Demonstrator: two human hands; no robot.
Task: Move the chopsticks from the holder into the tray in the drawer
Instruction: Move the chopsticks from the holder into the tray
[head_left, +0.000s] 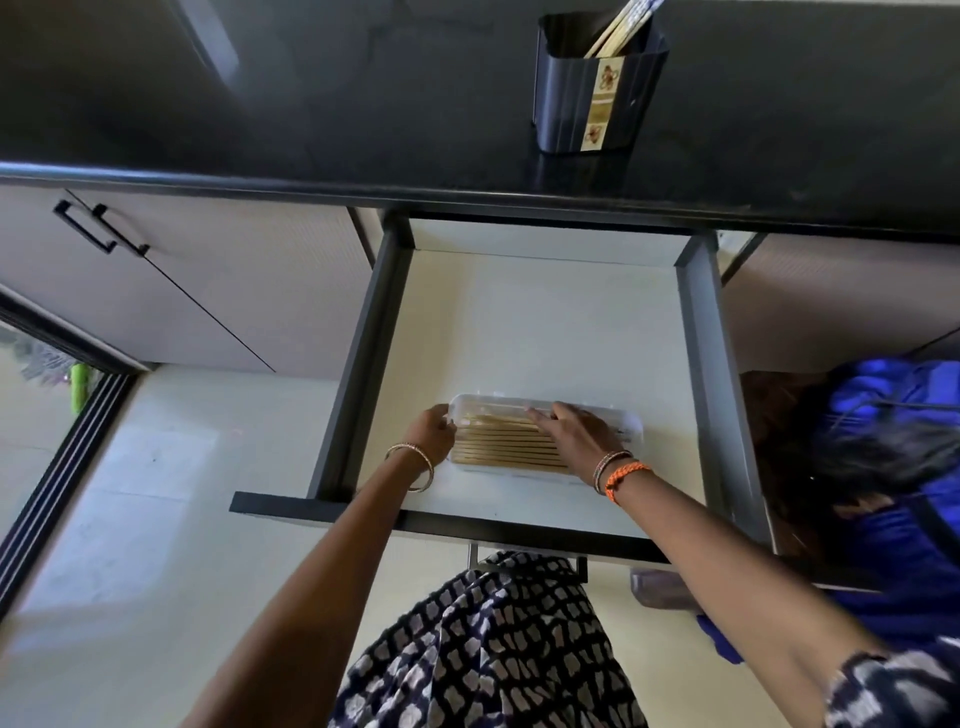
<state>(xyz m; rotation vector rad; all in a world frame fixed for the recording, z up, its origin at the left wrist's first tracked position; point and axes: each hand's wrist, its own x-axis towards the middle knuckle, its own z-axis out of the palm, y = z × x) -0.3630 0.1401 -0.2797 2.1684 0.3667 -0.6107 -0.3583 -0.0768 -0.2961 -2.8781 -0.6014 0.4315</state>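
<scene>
A clear plastic tray (631, 427) lies in the open white drawer (550, 322), near its front. Several wooden chopsticks (506, 447) lie side by side in it. My left hand (431, 431) grips the tray's left end. My right hand (576, 431) rests flat over the chopsticks on the tray's right half, fingers spread. On the black counter above stands a dark holder (566, 104) with a patterned label; a few chopsticks (621, 26) lean in it toward the right.
The drawer's dark side walls (363, 364) and front edge (467, 525) frame the tray. A closed cabinet door with a black handle (98, 228) is at left. Another person in blue (893, 467) crouches at right. A glass door (47, 415) is far left.
</scene>
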